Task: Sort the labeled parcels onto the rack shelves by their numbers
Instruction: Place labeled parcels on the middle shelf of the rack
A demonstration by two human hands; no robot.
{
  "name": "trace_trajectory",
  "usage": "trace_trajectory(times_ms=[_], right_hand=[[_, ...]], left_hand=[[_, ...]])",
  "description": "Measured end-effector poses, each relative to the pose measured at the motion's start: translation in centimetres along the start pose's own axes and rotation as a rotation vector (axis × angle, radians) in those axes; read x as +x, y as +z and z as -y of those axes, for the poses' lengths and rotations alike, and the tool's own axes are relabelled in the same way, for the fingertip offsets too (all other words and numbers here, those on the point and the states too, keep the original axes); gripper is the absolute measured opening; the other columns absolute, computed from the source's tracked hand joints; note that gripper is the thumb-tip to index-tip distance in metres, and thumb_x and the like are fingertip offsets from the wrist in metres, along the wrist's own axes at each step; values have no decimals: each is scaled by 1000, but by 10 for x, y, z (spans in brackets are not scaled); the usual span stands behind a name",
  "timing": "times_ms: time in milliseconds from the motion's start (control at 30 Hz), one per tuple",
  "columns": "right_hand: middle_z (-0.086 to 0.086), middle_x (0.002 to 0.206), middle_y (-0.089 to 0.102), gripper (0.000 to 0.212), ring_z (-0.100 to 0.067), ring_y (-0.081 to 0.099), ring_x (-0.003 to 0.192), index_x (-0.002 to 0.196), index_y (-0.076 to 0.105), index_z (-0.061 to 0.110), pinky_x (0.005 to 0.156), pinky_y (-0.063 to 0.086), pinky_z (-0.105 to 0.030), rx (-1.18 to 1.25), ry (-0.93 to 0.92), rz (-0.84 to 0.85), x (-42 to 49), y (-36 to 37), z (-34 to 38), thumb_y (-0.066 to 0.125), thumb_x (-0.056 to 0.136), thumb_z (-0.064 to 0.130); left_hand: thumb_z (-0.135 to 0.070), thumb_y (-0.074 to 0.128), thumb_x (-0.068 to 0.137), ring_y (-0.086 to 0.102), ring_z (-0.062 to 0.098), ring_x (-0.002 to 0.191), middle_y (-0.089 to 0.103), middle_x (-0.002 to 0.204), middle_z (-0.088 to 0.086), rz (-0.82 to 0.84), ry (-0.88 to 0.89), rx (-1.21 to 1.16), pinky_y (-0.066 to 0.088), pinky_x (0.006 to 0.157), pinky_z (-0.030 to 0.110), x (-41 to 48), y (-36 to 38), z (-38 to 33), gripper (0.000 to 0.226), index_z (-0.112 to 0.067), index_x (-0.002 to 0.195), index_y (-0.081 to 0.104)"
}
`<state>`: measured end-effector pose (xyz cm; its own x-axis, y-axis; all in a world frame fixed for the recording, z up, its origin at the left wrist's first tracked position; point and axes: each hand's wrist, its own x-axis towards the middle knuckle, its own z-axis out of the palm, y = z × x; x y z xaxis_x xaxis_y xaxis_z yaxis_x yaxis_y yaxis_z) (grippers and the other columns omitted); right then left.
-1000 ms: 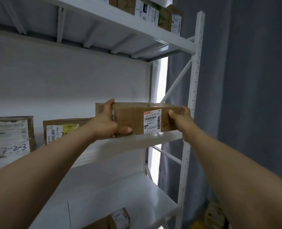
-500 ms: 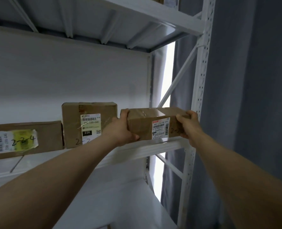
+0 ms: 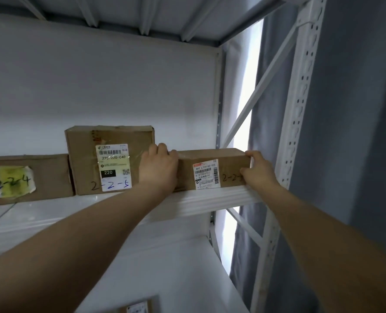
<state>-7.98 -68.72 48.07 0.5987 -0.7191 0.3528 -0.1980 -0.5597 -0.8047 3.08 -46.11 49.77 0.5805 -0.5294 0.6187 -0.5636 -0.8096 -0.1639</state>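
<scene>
A long brown parcel [image 3: 212,163] with a white barcode label and a handwritten number starting "2-2-" sits on the white rack shelf [image 3: 210,199] at its right end. My left hand [image 3: 159,168] grips its left end, fingers curled over the top. My right hand [image 3: 256,169] grips its right end and hides the number's last digit. To the left stands a taller parcel marked "2-2-5" [image 3: 109,159], almost touching my left hand. Further left lies a parcel marked "2-2-4" [image 3: 27,177].
The white perforated rack post [image 3: 298,114] and a diagonal brace [image 3: 255,91] stand just right of the parcel. A grey curtain [image 3: 357,132] hangs beyond. The upper shelf's underside [image 3: 142,16] is overhead. Another labeled box [image 3: 138,307] peeks in on the lower shelf.
Both hands have carried the long parcel from in front of the shelf down onto it, beside the "2-2-5" parcel. My view has shifted right and closer.
</scene>
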Motion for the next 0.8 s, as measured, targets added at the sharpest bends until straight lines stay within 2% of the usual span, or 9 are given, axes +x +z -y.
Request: trace_trajectory(times_ms=[67,133,267,367,467,533,633,800], right_hand=[[-7,135,44,50,-26,44,124,134,52,27,102,37,-28,-182,-161,-78,-2,5,2,55,90,4],[-3,137,47,50,-23,35,129,133,56,26,103,28,-24,-300,-330,-80,-5,13,7,54,89,2],[4,133,57,41,-21,41,127,130,60,29,110,31,-37,-427,-572,-34,-7,37,24,65,90,19],[3,131,58,47,-21,42,129,134,55,28,109,37,-38,-349,-580,91,-13,55,39,69,90,22],[-3,141,50,52,-25,34,136,141,50,29,112,32,-42,-363,-513,116,-15,69,48,67,92,21],[-5,145,46,53,-28,31,138,144,47,32,113,33,-45,-374,-455,139,-12,75,53,64,94,23],[-9,145,42,53,-32,29,138,145,46,34,113,35,-50,-379,-399,144,-5,83,59,62,95,23],[-13,145,39,52,-36,26,136,144,47,36,112,33,-47,-371,-380,167,1,101,69,58,96,22]], left_hand=[[-16,52,85,45,32,113,51,122,11,-16,4,24,38,91,39,-1,2,-6,41,-12,125,54],[-13,49,86,44,33,114,51,121,12,-25,1,49,36,94,40,-3,3,-11,39,-11,124,53],[-11,48,87,43,31,114,49,123,12,-16,21,63,35,92,38,-3,7,-15,38,-9,126,50],[-12,48,89,40,33,120,46,131,14,5,18,32,33,95,39,-5,9,-17,50,-7,138,40],[-15,54,87,33,34,131,37,143,15,36,40,-27,30,104,41,-14,14,-18,71,-7,150,22],[-16,56,85,29,34,135,31,147,13,52,70,-46,28,106,41,-19,18,-15,79,-8,153,17],[-16,59,81,28,33,135,29,150,11,55,101,-59,28,105,41,-25,23,-4,84,-11,154,18],[-12,57,79,31,32,129,32,147,9,26,123,-47,29,100,39,-26,20,18,80,-14,152,23]])
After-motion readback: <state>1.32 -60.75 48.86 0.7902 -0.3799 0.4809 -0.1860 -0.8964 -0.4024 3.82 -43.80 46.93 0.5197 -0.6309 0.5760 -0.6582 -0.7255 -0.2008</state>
